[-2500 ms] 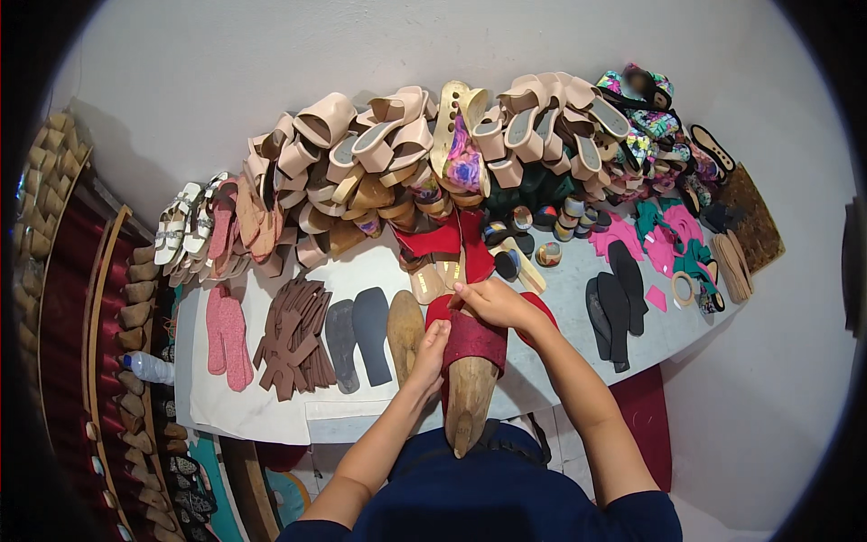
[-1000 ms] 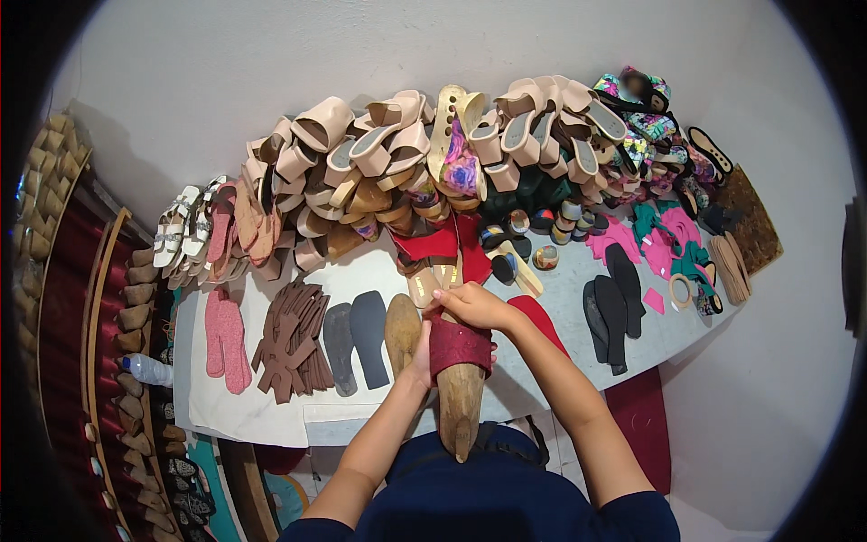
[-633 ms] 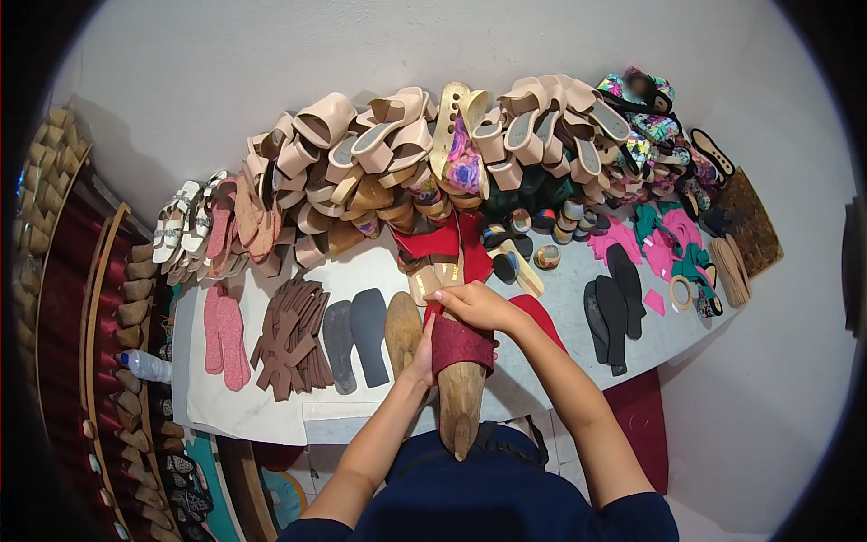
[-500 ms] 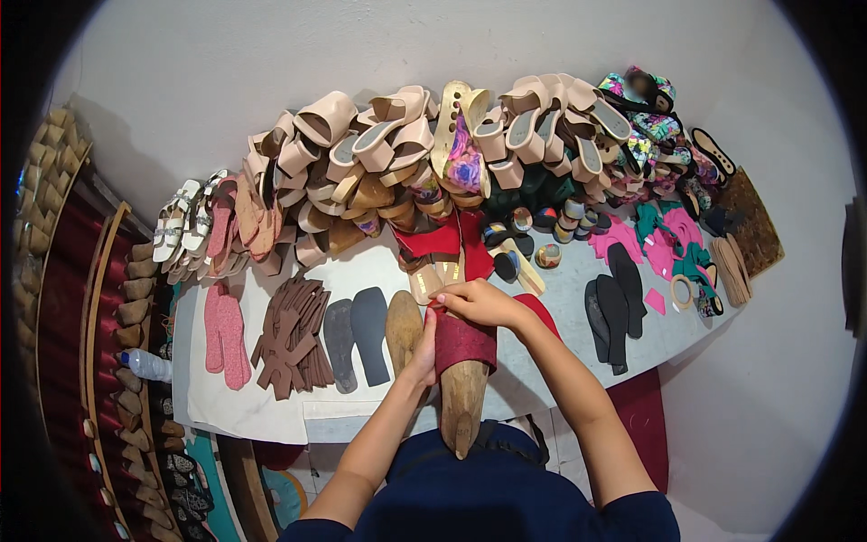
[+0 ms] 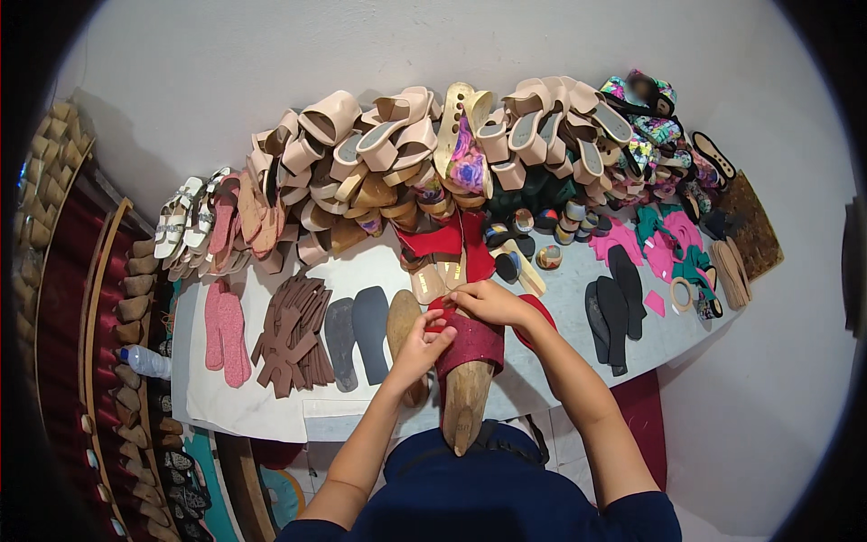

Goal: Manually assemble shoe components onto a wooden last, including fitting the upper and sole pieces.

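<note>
A wooden shoe last [image 5: 468, 393] stands toe toward me at the table's near edge, tilted slightly. Around its middle is a wide dark red sandal strap [image 5: 473, 343], with brighter red material at its far end. My right hand [image 5: 492, 303] reaches over that far end, its fingers closed in a pinch on the red material. At the strap's left edge is my left hand [image 5: 421, 348], thumb and forefinger apart, fingertips touching the red material. A second wooden last [image 5: 403, 316] lies just left of it, partly behind my left hand. What lies under my right fingers is hidden.
Finished heeled sandals [image 5: 388, 135] are piled along the wall. On the white table [image 5: 262, 411] lie brown straps [image 5: 293, 334], grey soles [image 5: 370, 334], pink insoles [image 5: 226, 334], black soles [image 5: 614, 316] and pink fabric scraps [image 5: 619, 239]. Shelves of lasts [image 5: 131, 312] stand at left.
My left thumb has lifted off the strap, and the left hand has opened slightly. The toe part of the last has turned a little. My right hand stays at the strap's far end.
</note>
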`<action>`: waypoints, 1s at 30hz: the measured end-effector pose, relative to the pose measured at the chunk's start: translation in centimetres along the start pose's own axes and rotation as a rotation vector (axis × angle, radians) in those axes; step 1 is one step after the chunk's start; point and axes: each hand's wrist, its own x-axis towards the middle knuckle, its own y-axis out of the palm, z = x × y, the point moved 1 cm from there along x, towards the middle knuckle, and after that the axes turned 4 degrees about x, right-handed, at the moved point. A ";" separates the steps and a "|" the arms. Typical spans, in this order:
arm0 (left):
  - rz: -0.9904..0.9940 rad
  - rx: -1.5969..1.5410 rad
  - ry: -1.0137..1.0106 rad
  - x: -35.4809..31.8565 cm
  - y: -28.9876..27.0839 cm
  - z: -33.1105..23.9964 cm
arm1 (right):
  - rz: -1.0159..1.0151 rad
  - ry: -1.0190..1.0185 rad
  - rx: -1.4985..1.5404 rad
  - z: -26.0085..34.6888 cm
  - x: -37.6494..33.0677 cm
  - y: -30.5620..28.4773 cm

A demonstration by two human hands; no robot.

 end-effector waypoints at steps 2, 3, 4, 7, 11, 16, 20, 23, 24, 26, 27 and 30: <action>0.043 0.081 -0.046 0.0 0.0 -0.6 | -0.005 -0.009 0.009 -0.1 0.0 0.0; 0.086 0.160 -0.093 0.1 0.0 -0.7 | -0.013 -0.054 0.051 -0.2 0.0 -0.1; 0.086 0.161 -0.094 0.1 -0.1 -0.6 | -0.019 -0.100 0.093 0.3 -0.1 -0.1; 0.008 0.283 0.070 0.3 -0.5 -0.9 | 0.030 -0.022 0.022 1.4 -0.4 -0.6; 0.031 0.299 0.152 0.9 -0.4 -2.3 | 0.057 0.001 -0.001 1.4 -0.5 -1.0; -0.140 0.433 0.300 0.9 -0.6 -1.7 | 0.094 -0.074 0.016 2.0 -0.5 -1.0; -0.150 0.189 0.297 1.3 -1.0 0.5 | 0.107 -0.075 0.004 2.4 -0.4 -0.9; -0.313 0.228 0.407 1.7 -1.6 1.2 | 0.098 -0.079 0.088 2.4 -0.8 -0.9; -0.321 -0.011 0.293 1.1 -1.7 0.8 | 0.088 -0.016 0.114 1.9 -1.0 -1.1; -0.270 -0.037 0.220 0.1 -1.5 0.6 | 0.055 -0.047 0.269 0.6 -1.0 -0.1; -0.270 -0.037 0.220 0.1 -1.5 1.1 | 0.055 -0.047 0.268 0.0 -1.0 0.1; -0.143 -0.260 0.130 0.5 -1.5 1.8 | 0.068 0.058 0.632 -0.8 -0.6 0.2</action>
